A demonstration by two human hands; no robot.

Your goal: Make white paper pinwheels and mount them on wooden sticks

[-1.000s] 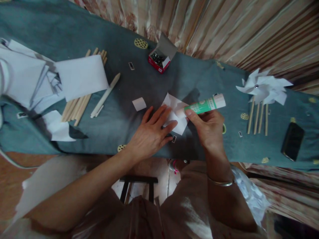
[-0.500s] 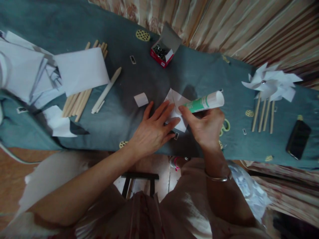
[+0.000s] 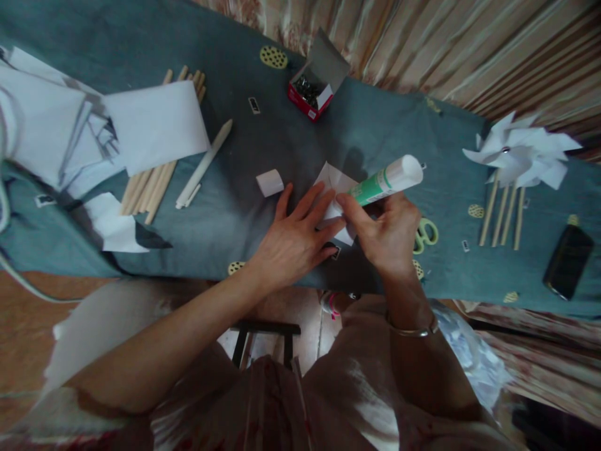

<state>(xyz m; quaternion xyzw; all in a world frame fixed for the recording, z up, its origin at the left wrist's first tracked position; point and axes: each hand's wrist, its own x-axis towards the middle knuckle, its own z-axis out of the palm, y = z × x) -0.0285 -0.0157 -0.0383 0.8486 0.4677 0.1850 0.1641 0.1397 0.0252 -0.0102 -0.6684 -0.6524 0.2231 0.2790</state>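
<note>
My left hand (image 3: 300, 238) lies with fingers spread on a small white paper square (image 3: 339, 181), pressing it against the table. In my right hand (image 3: 387, 235) is a green and white glue stick (image 3: 382, 181), its lower end tilted down at the paper, where my fingers hide the tip. A small curled piece of white paper (image 3: 270, 183) rests just beyond my left fingertips. Green-handled scissors (image 3: 426, 236) lie to the right of my right hand, partly covered by it.
At the back stands an open red box (image 3: 310, 97) of small metal pieces. Wooden sticks (image 3: 154, 188), white paper sheets (image 3: 154, 125) and a pen (image 3: 204, 166) lie left. Paper pinwheels (image 3: 521, 150) on sticks and a black phone (image 3: 568, 262) are at the right.
The glue stick has tilted a little more upright, and my right hand has shifted slightly over the paper. My left hand still holds the paper down. The whole view has shifted slightly.
</note>
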